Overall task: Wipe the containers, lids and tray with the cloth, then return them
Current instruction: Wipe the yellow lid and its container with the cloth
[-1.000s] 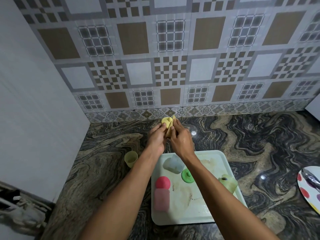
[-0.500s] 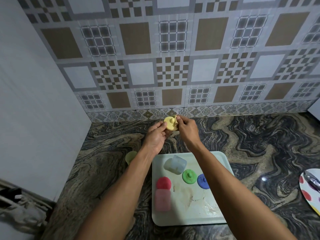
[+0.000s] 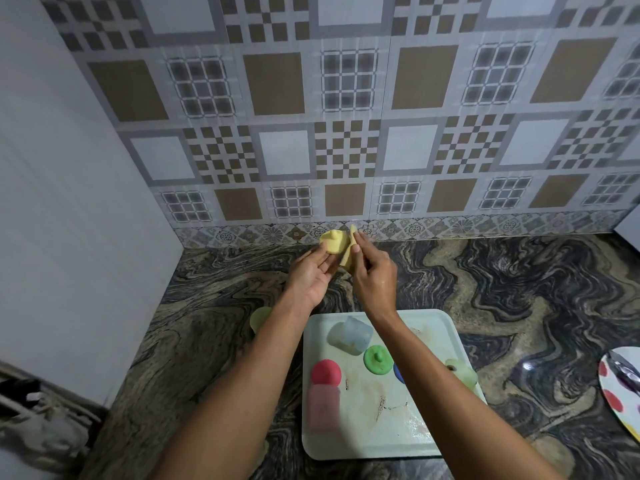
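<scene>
Holding yellow lid [image 3: 333,241], left hand [image 3: 311,271] (cloth [image 3: 348,252] right hand [image 3: 372,271]).

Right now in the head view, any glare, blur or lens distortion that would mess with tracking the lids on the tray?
Head view: wide-angle bowing curves the wall tiles; dim, uneven light; small specular glare on the polished countertop; pink container on the tray looks soft; green lid reads clearly; blue lid mostly hidden behind the right forearm.
</scene>
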